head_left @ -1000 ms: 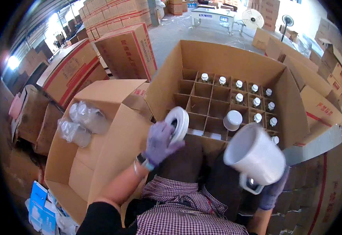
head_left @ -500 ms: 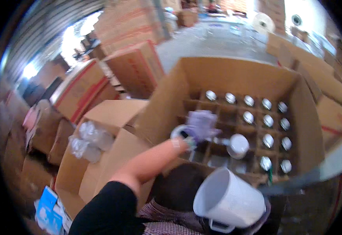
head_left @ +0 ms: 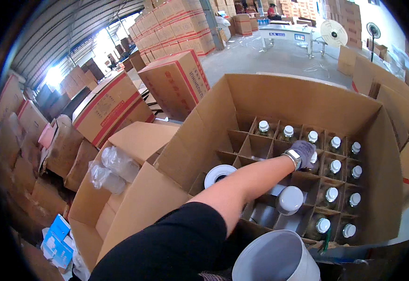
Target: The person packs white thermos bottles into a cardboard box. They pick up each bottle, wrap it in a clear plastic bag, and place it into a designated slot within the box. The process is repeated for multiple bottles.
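Note:
My left hand (head_left: 302, 153), in a greyish-purple glove with a watch at the wrist, reaches into a large divided cardboard box (head_left: 185, 154). Its fingers close around the top of a clear bottle with a white cap (head_left: 313, 158); part of the fingers is hidden. Several more white-capped bottles (head_left: 331, 193) stand in the compartments to the right and at the back. A white round-topped container (head_left: 290, 200) and a white ring-shaped thing with a dark centre (head_left: 221, 176) sit among the dividers. At the lower edge is a white plastic jug (head_left: 279, 260). My right hand is out of sight.
An open carton with clear plastic-wrapped items (head_left: 119, 164) adjoins the box on the left. Closed cartons (head_left: 174, 82) stand behind it, with a tall carton stack beyond. A white table (head_left: 286, 35), a big reel (head_left: 334, 33) and a fan (head_left: 373, 31) are farther off.
My left hand has moved right across the box, from the ring-shaped thing to a capped bottle. The jug now sits lower, its mouth turned more upward, and its handle is out of view.

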`<state>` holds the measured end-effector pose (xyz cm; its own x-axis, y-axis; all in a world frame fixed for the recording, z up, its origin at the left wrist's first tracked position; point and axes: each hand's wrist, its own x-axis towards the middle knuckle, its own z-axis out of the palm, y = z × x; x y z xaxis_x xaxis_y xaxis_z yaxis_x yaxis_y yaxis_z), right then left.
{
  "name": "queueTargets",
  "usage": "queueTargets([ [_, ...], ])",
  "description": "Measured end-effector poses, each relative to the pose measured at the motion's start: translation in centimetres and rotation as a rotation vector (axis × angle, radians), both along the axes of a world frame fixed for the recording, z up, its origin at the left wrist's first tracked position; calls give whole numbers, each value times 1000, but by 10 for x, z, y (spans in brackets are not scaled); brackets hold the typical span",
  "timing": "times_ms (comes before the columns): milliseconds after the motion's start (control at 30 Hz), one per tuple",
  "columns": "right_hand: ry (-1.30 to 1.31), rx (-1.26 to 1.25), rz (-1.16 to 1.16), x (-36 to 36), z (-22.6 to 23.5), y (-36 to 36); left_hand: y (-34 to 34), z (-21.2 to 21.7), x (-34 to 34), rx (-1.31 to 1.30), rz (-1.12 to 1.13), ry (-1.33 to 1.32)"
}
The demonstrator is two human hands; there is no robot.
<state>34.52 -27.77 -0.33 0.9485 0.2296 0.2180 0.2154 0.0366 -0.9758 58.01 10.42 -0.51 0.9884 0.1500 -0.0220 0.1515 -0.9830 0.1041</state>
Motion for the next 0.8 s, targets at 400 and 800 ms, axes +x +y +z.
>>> queueTargets([
  [400, -108, 122, -104, 6, 24, -36, -51, 249, -349, -168, -236, -882],
  [800, -312, -250, 548, -14, 173, 13, -141, 137, -531, -508, -38, -165],
])
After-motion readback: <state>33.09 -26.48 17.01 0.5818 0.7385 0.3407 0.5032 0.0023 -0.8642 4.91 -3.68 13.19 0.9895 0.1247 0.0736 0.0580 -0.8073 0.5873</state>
